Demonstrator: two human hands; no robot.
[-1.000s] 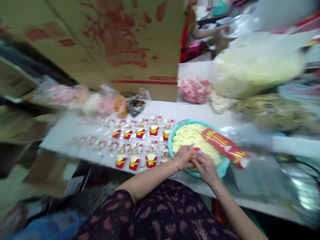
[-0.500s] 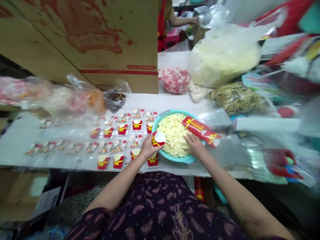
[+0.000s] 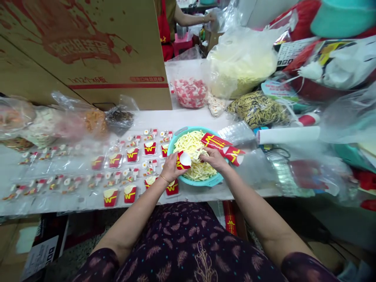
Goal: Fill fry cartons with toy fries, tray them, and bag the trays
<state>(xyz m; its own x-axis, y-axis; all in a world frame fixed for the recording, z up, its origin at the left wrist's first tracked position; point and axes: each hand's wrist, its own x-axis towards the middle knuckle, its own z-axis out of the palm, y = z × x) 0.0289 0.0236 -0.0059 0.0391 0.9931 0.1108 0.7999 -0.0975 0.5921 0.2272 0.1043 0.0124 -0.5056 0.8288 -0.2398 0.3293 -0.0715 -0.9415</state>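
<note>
My left grip (image 3: pixel 172 169) is closed around a small red-and-yellow carton (image 3: pixel 184 160), its white inner face showing. Just right of it, my right grip (image 3: pixel 216 158) is narrowed to a pinch, seemingly on a few pale-yellow stick-shaped pieces (image 3: pixel 199 172); more lie below both grips in a round turquoise plastic bowl (image 3: pixel 216 181). I judge the step in hand as picking out pieces at the carton; the next move calls for a light pinch and a steady left grip. Left of that grip, clear flat packs with red-and-yellow fronts (image 3: pixel 132 154) line the white table (image 3: pixel 155 117). Beyond both grips stands a clear bag of pink-and-white bits (image 3: pixel 190 92).
</note>
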